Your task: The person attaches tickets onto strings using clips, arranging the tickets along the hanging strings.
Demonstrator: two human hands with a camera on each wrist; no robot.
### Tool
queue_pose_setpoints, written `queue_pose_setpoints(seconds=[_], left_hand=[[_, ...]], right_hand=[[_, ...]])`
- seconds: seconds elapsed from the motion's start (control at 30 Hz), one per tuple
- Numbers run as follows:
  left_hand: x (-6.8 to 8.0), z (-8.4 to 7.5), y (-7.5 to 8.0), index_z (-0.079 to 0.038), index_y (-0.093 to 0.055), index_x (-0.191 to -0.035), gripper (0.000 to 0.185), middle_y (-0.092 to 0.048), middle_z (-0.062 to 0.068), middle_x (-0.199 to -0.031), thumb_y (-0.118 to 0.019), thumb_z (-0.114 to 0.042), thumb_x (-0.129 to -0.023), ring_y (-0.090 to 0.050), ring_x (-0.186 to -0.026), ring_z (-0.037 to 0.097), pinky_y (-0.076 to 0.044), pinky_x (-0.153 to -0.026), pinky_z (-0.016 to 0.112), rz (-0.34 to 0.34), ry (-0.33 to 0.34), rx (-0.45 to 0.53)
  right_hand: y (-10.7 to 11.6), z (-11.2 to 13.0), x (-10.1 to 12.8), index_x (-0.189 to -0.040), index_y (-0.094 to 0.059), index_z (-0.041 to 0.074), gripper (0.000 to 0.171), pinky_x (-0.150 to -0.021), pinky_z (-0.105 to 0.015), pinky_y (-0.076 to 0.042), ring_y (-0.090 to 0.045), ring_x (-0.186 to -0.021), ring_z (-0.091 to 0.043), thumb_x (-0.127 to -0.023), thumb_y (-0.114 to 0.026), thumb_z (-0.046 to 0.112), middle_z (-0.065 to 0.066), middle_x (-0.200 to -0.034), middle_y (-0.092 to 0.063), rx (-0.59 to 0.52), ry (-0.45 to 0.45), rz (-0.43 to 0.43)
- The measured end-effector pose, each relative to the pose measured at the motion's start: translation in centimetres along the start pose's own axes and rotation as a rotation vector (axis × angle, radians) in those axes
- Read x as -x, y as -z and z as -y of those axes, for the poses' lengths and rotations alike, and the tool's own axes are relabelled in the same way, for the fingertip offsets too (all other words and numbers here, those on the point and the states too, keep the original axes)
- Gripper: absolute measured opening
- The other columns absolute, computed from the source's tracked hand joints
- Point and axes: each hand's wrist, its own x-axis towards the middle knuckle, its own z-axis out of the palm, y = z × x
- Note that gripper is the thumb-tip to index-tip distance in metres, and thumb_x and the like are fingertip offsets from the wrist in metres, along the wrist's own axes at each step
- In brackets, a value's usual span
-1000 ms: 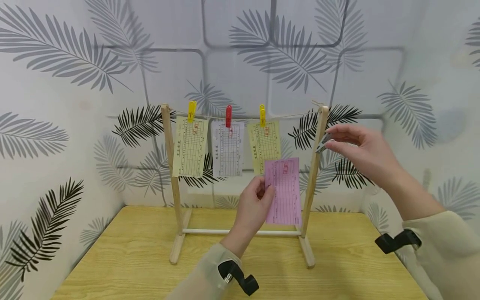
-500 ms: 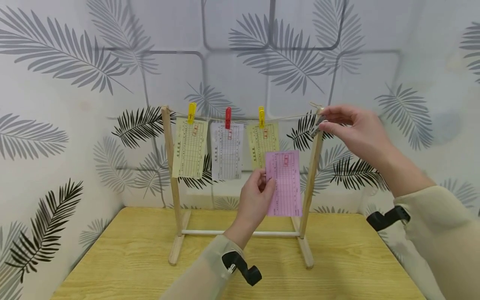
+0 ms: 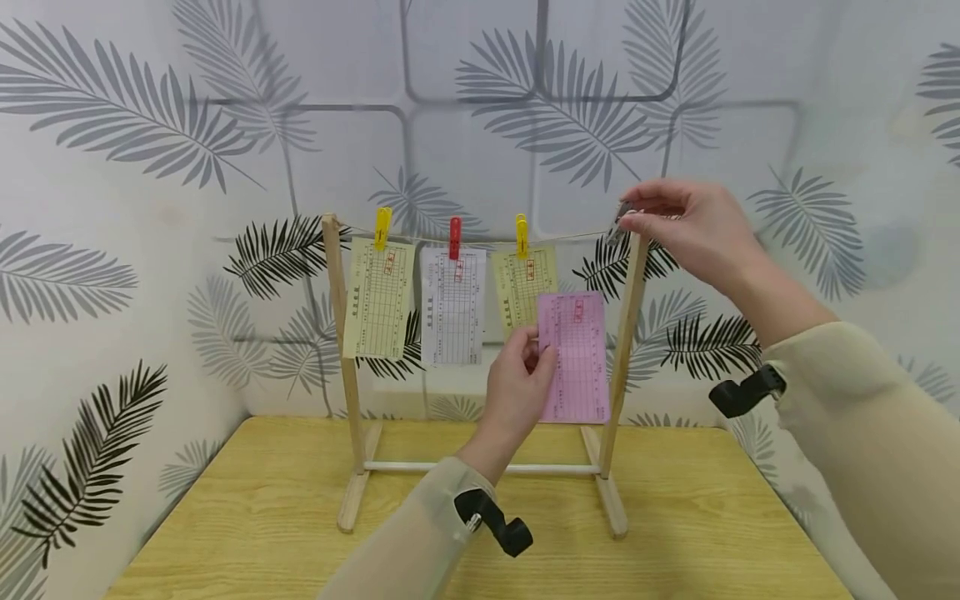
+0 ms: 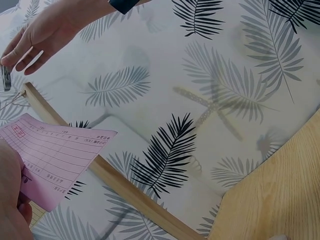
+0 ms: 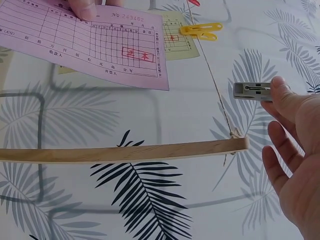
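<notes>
Pink slip (image 3: 576, 357): pinched at left edge by left hand (image 3: 519, 387), raised before rack's right post (image 3: 621, 367). Grey clip (image 3: 619, 218): pinched in right hand (image 3: 693, 229) fingertips, beside string (image 3: 570, 237) at post top. Three clipped slips (image 3: 452, 304) alongside.

you are at a small staged recording booth, not a lived-in room. the white wallpaper printed with grey and black palm leaves (image 3: 480, 100) wraps the back and both sides, closing tightly round a light yellow wood-grain tabletop (image 3: 247, 517). on it stands only a miniature pale wooden drying rack with a thin string (image 3: 348, 367), hung with printed paper form slips (image 3: 453, 305) under small yellow and red plastic pegs (image 3: 454, 237). black camera mounts strapped to your cream sleeves (image 3: 495, 523) point the same way.
</notes>
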Motion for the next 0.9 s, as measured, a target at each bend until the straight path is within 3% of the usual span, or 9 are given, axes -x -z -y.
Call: queue_pose_setpoints(seconds=[0.3, 0.57, 0.9], left_hand=[[-1.2, -0.7, -0.7, -0.009, -0.064, -0.135, 0.024, -0.072, 0.002, -0.094, -0.065, -0.012, -0.112, -0.062, -0.079, 0.013, -0.056, -0.067, 0.028, 0.007, -0.028, -0.007], [-2.8, -1.4, -1.3, -0.009, -0.065, -0.138, 0.026, -0.07, 0.002, -0.096, -0.064, -0.013, -0.112, -0.063, -0.08, 0.013, -0.056, -0.067, 0.027, 0.001, -0.054, -0.031], [-4.2, -1.7, -2.2, -0.01, -0.066, -0.138, 0.026, -0.07, 0.001, -0.096, -0.065, -0.012, -0.112, -0.062, -0.079, 0.011, -0.054, -0.067, 0.026, -0.009, -0.061, -0.069]], right_hand=[[0.1, 0.1, -1.6, -0.133, -0.078, 0.011, 0.032, -0.083, -0.021, -0.052, -0.073, -0.105, -0.016, -0.107, -0.077, 0.03, -0.002, -0.116, -0.081, 0.049, 0.022, -0.002], [0.2, 0.2, -2.7, -0.135, -0.078, 0.012, 0.036, -0.083, -0.024, -0.051, -0.069, -0.102, -0.01, -0.106, -0.078, 0.034, -0.01, -0.125, -0.079, 0.103, 0.02, 0.007], [0.1, 0.3, -3.7, -0.139, -0.076, 0.009, 0.039, -0.09, -0.033, -0.051, -0.07, -0.116, -0.028, -0.109, -0.075, 0.033, -0.014, -0.13, -0.078, 0.155, 0.025, 0.035]])
